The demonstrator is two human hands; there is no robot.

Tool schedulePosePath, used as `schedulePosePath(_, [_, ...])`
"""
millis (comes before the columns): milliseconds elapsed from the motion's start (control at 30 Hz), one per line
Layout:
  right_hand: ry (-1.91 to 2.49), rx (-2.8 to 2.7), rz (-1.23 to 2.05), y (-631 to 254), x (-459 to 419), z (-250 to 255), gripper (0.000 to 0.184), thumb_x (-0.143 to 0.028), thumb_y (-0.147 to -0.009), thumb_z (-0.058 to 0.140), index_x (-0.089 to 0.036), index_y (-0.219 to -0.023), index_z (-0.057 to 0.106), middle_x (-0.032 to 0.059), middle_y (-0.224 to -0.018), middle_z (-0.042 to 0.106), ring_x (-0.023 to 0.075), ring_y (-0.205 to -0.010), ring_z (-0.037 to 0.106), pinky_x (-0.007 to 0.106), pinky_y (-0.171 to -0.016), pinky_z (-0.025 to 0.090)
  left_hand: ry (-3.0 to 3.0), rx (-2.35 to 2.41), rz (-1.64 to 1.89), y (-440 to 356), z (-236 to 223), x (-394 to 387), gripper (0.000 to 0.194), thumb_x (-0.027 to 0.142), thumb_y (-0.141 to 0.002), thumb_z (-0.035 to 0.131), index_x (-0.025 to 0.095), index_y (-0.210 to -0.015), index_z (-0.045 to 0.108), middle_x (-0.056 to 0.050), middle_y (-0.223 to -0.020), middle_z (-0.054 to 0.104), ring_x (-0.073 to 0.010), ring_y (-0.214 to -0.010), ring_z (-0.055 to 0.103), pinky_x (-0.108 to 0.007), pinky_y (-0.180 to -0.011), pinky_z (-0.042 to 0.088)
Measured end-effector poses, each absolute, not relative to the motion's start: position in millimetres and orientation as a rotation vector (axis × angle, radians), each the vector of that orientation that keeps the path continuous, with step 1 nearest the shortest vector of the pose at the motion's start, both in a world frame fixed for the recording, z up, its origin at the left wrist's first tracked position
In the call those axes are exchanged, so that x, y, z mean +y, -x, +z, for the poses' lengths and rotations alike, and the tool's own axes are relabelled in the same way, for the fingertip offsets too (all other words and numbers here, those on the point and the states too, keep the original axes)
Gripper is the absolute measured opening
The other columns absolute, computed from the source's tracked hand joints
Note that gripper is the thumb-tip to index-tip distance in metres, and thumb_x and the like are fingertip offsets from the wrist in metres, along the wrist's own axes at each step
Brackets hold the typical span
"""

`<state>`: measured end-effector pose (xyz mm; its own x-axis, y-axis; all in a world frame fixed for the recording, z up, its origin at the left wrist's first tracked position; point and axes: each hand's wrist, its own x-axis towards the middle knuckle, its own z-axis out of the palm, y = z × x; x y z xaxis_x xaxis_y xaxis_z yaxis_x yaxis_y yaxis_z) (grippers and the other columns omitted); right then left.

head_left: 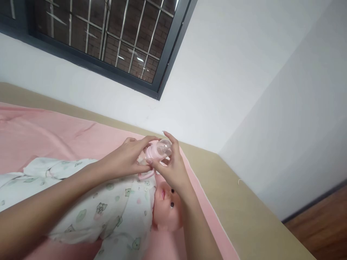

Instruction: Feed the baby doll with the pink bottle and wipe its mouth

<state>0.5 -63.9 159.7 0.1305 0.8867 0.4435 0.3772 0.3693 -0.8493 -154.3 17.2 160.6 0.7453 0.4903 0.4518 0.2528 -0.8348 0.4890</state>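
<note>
A baby bottle (154, 151) with a pink collar, a clear dome cap and a pink handle is held above the chest of a baby doll (169, 213), its capped end tilted to the right. My left hand (137, 153) wraps round the bottle's body from the left and hides much of it. On the other side, my right hand (173, 166) closes round the collar and clear cap, thumb in front and index finger behind. The doll lies on its back in a white outfit (116, 209) with a green animal print, partly covered by my forearms.
A pink cloth (67, 133) lies under the doll on a pale wooden table (222, 187). White walls (217, 72) meet behind the table, with a dark-framed, barred window (159, 72) at upper left. Brown wood flooring (322, 224) shows at lower right.
</note>
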Motion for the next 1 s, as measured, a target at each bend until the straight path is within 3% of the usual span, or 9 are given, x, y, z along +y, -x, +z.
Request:
schedulePosePath(200, [1.257, -1.433, 0.463, 0.3, -64.9, 159.7, 0.080, -0.021, -0.067, 0.072, -0.034, -0.138, 0.036, 0.0040, -0.116, 0.057, 0.0197, -0.103, 0.059, 0.039, -0.086, 0.055, -2.505, 0.543, 0.693, 158.9, 165.0, 12.1, 0.055, 0.044, -0.086, 0.057, 0.029, -0.135, 0.037, -0.005, -0.113, 0.064, -0.0258, -0.094, 0.062, -0.032, -0.076, 0.046])
schedulePosePath(367, [1.268, -1.413, 0.407, -8.6, -62.0, 159.1, 0.080, -0.024, -0.066, 0.073, -0.033, -0.137, 0.038, 0.0044, -0.116, 0.057, 0.0181, -0.097, 0.060, 0.036, -0.082, 0.056, -2.509, 0.514, 0.676, 162.4, 161.7, 21.7, 0.058, 0.049, -0.089, 0.054, 0.033, -0.141, 0.032, -0.003, -0.131, 0.057, -0.0249, -0.115, 0.056, -0.032, -0.089, 0.045])
schedulePosePath(467, [1.283, -1.356, 0.347, -22.8, -58.9, 160.3, 0.082, -0.024, -0.064, 0.073, -0.032, -0.137, 0.037, 0.0048, -0.115, 0.057, 0.0169, -0.095, 0.060, 0.033, -0.079, 0.055, -2.526, 0.527, 0.669, 164.6, 159.6, 31.3, 0.049, 0.045, -0.091, 0.051, 0.032, -0.137, 0.038, 0.000, -0.134, 0.055, -0.0205, -0.118, 0.054, -0.029, -0.093, 0.044])
schedulePosePath(667, [1.480, -1.145, 0.175, -80.4, -48.9, 151.4, 0.087, -0.031, -0.062, 0.072, -0.028, -0.139, 0.034, 0.0051, -0.110, 0.059, 0.0179, -0.092, 0.060, 0.033, -0.080, 0.052, -2.634, 0.531, 0.575, 170.8, 160.9, 44.0, 0.024, 0.028, -0.090, 0.047, 0.027, -0.110, 0.060, 0.002, -0.111, 0.067, -0.0177, -0.099, 0.062, -0.026, -0.080, 0.046])
schedulePosePath(867, [1.826, -0.949, -0.120, -134.6, -39.4, 110.6, 0.088, -0.033, -0.063, 0.066, -0.022, -0.143, 0.031, 0.0116, -0.124, 0.053, 0.0258, -0.106, 0.057, 0.039, -0.091, 0.046, -2.726, 0.529, 0.406, 170.2, 155.0, 51.6, 0.019, 0.019, -0.087, 0.047, 0.026, -0.094, 0.064, 0.002, -0.098, 0.070, -0.0176, -0.087, 0.064, -0.025, -0.069, 0.043])
schedulePosePath(1000, [1.992, -0.901, -0.209, -147.0, -39.4, 89.8, 0.091, -0.028, -0.063, 0.059, -0.017, -0.147, 0.024, 0.0141, -0.121, 0.051, 0.0257, -0.099, 0.059, 0.035, -0.083, 0.047, -2.745, 0.557, 0.354, 169.3, 151.5, 55.1, 0.018, 0.018, -0.085, 0.048, 0.024, -0.086, 0.064, 0.001, -0.091, 0.070, -0.0185, -0.080, 0.063, -0.025, -0.064, 0.040])
